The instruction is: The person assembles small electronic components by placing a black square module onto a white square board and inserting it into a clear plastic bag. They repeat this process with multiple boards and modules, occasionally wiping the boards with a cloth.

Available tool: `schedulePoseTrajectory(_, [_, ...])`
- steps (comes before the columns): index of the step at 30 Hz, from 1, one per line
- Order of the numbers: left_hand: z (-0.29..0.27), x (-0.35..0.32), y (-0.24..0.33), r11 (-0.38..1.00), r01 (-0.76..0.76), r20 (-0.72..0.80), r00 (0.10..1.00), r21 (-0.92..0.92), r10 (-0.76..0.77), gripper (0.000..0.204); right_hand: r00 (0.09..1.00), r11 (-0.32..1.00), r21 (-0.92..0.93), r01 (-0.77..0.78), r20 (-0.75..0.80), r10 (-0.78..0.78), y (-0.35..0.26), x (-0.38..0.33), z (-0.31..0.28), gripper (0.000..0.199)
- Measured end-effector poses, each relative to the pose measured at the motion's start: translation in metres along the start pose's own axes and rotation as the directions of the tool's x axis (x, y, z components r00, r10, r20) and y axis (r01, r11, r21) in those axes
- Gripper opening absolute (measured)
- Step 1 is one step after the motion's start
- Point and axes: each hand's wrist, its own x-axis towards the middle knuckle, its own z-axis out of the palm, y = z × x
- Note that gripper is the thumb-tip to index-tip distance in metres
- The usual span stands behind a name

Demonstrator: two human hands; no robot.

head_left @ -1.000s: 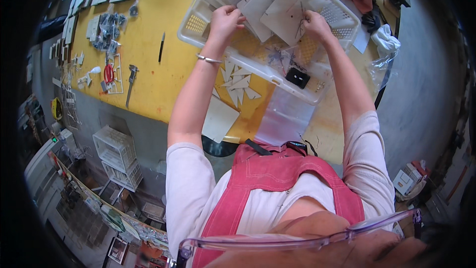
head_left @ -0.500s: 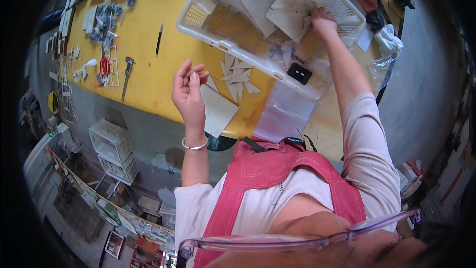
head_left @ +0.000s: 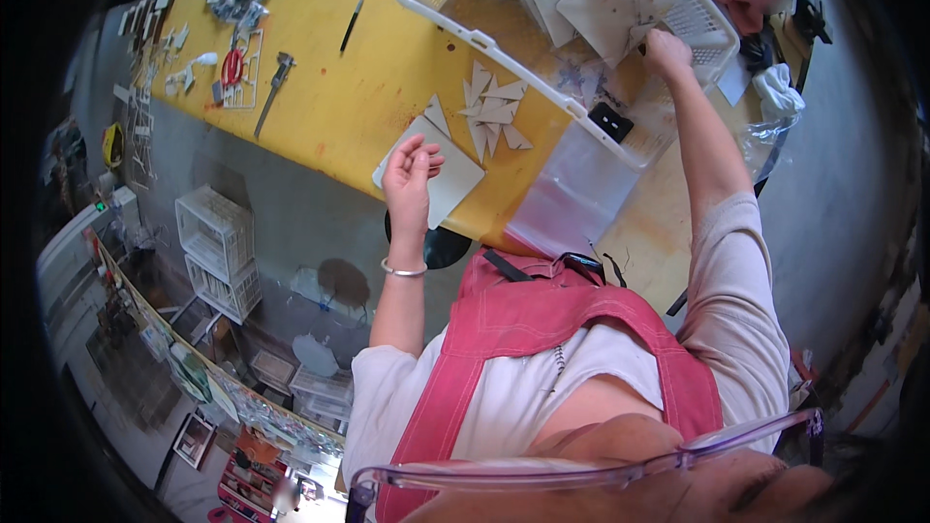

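Note:
My left hand [head_left: 411,174] hovers with loosely curled, parted fingers over a pale square card [head_left: 441,179] at the near edge of the yellow table [head_left: 387,68]; it holds nothing. My right hand [head_left: 666,48] reaches into a white plastic basket [head_left: 465,24] and rests on the pale flat sheets [head_left: 601,0] inside; whether it grips one is unclear. A pile of pale triangular pieces [head_left: 492,111] lies on the table between the card and the basket.
A clear plastic bag [head_left: 576,194] lies below the basket, with a small black object [head_left: 610,121] beside it. A pen [head_left: 351,24], a metal tool [head_left: 273,87] and small parts [head_left: 232,68] lie at the table's left. White crates [head_left: 218,252] stand on the floor.
My left hand left the basket and pulled back toward me, now over the square card at the table edge. My right hand stayed in the basket.

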Motion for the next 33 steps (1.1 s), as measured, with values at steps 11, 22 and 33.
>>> schedulePoseTrajectory(11, [-0.084,-0.038,-0.171,0.759,0.167,-0.565,0.769,0.629,0.299,0.054,0.852,0.674,0.580,0.457,-0.504,-0.144,-0.046,-0.242,-0.081,0.022])
schedulePoseTrajectory(22, [-0.044,-0.055,-0.190,0.780,0.194,-0.611,0.740,0.596,0.283,0.050,0.909,0.878,0.394,0.272,-0.405,-0.100,0.005,-0.348,0.115,0.019])
schedulePoseTrajectory(33, [-0.029,-0.055,-0.186,0.756,0.327,-0.721,0.641,0.567,0.264,0.052,0.929,0.935,0.132,0.328,-0.225,-0.294,-0.017,-0.359,0.122,0.032])
